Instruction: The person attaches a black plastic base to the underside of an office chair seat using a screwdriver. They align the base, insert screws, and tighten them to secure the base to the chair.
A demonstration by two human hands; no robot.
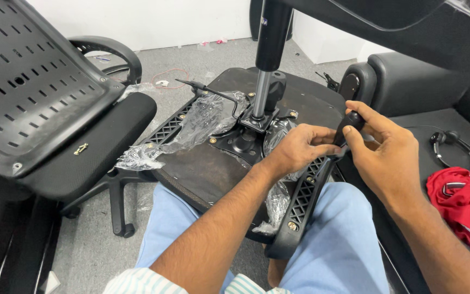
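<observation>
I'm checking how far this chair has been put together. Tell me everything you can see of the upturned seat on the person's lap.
The seat lies upside down across the person's lap, its dark flat underside facing up. A black metal mechanism plate is bolted at its middle, with a gas cylinder standing upright from it and a thin lever reaching left. Black slotted armrest brackets run along both sides. Crumpled clear plastic wrap clings to it. The left hand rests on the near bracket; the right hand holds a black tool handle there.

We hold an upturned chair seat (202, 163) across our lap — left hand (295, 149) and right hand (387, 155) both pinching a black-handled tool (349, 126) beside the gas cylinder (265, 71).
</observation>
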